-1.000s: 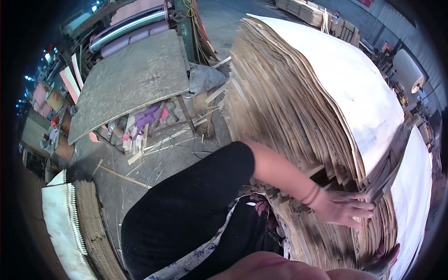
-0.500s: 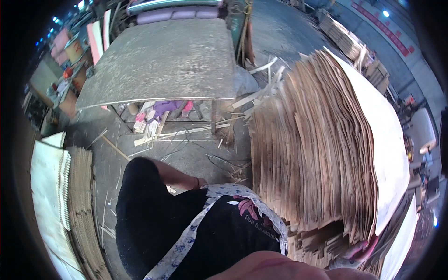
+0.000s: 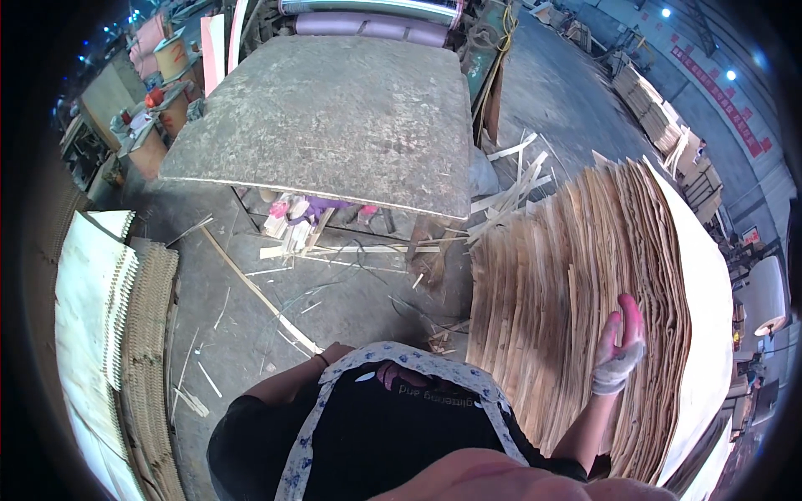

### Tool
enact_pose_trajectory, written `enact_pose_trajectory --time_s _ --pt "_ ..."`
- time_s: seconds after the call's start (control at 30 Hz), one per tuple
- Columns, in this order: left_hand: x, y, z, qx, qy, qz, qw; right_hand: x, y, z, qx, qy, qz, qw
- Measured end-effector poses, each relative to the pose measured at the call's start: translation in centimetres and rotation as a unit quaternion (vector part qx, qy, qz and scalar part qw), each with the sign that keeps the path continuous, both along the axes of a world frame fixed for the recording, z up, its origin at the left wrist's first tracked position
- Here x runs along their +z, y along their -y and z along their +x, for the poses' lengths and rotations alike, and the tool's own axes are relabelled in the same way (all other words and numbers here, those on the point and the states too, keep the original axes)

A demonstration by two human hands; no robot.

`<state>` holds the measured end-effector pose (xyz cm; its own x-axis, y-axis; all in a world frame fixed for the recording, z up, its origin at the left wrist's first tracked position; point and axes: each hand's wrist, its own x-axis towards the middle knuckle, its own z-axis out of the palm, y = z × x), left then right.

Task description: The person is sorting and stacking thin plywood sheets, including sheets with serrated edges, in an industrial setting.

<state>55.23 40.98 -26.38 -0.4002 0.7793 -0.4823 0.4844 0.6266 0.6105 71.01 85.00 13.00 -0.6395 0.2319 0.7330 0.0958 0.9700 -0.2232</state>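
Note:
My right hand (image 3: 620,351), in a pale glove with pink fingers bare or stained, is raised beside the tall stack of thin wooden veneer sheets (image 3: 568,267), with its fingers apart and slightly bent; whether it touches the edges I cannot tell. The stack has a white top sheet (image 3: 702,334). My left hand (image 3: 336,355) is low in front of my body, beyond the floral apron strap, its fingers mostly hidden. Under it lies the floor (image 3: 225,326) strewn with wood strips.
A worn board table (image 3: 317,108) stands ahead, with scraps (image 3: 288,225) beneath and a roller machine (image 3: 372,25) behind. Ridged sheet stacks (image 3: 146,351) are at left, drums (image 3: 171,108) at upper left. More stacks (image 3: 647,108) and a large roll (image 3: 764,296) are at right.
My left arm has come back from across the right-hand stack to low beside my body. My right hand has risen along the stack's side. The view has turned, bringing more floor into sight.

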Motion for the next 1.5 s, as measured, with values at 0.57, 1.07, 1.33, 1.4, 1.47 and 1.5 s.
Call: enact_pose_trajectory --time_s 0.57,1.07,1.33,1.4,1.47,1.5 --pt "2.5 -6.8 -40.4 0.67 -0.366 -0.093 0.64 -22.3 -12.0 -27.5 0.091 0.357 -0.217 0.904" --pt "6.8 -13.5 -43.8 0.878 -0.206 -0.122 0.415 -32.0 -7.6 -54.0 0.141 0.22 -0.327 0.908" --pt "6.9 -13.6 -44.1 0.869 -0.21 -0.147 0.423 -31.9 -7.7 -54.3 0.117 0.242 -0.289 0.919" --pt "7.3 -13.9 -44.2 0.871 -0.197 -0.159 0.422 -32.1 -7.7 -54.2 0.109 0.234 -0.282 0.924" --pt "7.2 -13.9 -44.3 0.869 -0.195 -0.166 0.423 -32.4 -7.9 -54.2 0.116 0.232 -0.326 0.909" --pt "7.1 -13.8 -44.3 0.869 -0.191 -0.175 0.422 -32.4 -8.0 -54.2 0.114 0.229 -0.326 0.91"
